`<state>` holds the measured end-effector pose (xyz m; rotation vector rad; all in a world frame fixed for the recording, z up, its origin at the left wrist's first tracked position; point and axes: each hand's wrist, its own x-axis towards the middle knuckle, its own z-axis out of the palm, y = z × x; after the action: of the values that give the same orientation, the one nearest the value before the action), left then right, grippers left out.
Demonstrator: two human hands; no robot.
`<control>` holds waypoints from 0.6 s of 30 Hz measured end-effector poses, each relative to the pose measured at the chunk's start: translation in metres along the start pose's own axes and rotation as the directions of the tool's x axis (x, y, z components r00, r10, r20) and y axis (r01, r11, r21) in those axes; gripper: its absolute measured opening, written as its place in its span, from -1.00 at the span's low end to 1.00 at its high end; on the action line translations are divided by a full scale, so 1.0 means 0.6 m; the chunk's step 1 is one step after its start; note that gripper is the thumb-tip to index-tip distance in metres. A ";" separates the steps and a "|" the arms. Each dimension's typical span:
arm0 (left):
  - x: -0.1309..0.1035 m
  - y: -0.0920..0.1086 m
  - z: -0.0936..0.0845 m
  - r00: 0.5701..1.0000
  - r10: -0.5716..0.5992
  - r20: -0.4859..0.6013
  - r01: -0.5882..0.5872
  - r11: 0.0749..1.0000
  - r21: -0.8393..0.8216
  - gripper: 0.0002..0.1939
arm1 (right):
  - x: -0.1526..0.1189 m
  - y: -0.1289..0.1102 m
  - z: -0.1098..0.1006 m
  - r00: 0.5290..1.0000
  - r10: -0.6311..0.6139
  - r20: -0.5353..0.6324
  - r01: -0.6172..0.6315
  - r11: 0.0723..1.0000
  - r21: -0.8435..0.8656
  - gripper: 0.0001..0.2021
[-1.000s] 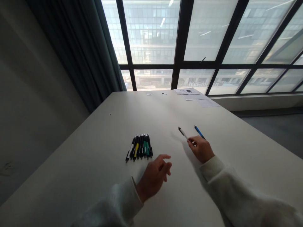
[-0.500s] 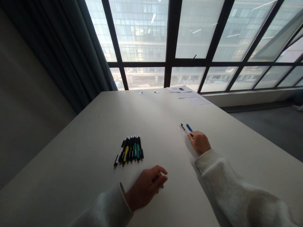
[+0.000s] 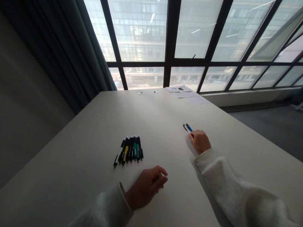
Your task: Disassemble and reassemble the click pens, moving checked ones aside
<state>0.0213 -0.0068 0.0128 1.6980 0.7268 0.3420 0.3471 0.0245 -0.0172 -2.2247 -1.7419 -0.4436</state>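
My right hand (image 3: pixel 200 141) rests on the table at the right, fingers pinched on the white pen (image 3: pixel 186 128). Close alongside that pen lies a blue pen (image 3: pixel 189 127), its near end hidden by the hand. My left hand (image 3: pixel 146 188) lies nearer to me, loosely curled, with a gap between thumb and forefinger and nothing held. Beyond it to the left, several pens lie side by side in a row, mostly black, with a yellow pen (image 3: pixel 125 153) and a green pen (image 3: pixel 137 150) among them.
The white table (image 3: pixel 82 164) stretches toward the windows. Printed sheets of paper (image 3: pixel 186 94) lie at its far right edge. Two small round fittings (image 3: pixel 140 93) sit near the far edge. A dark curtain (image 3: pixel 71 56) hangs at the left.
The white pen has shifted right, against the blue pen, with my right hand pinching it. My left hand and the row of pens have stayed put.
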 end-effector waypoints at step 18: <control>0.001 0.002 0.001 1.000 0.001 0.003 -0.001 1.000 0.011 -0.58 | 0.003 0.009 0.014 0.996 0.053 -0.065 -0.049 0.996 0.069 -0.84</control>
<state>0.0226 -0.0069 0.0135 1.7089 0.7268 0.3359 0.3533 0.0285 -0.0244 -2.1765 -1.6383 -0.4361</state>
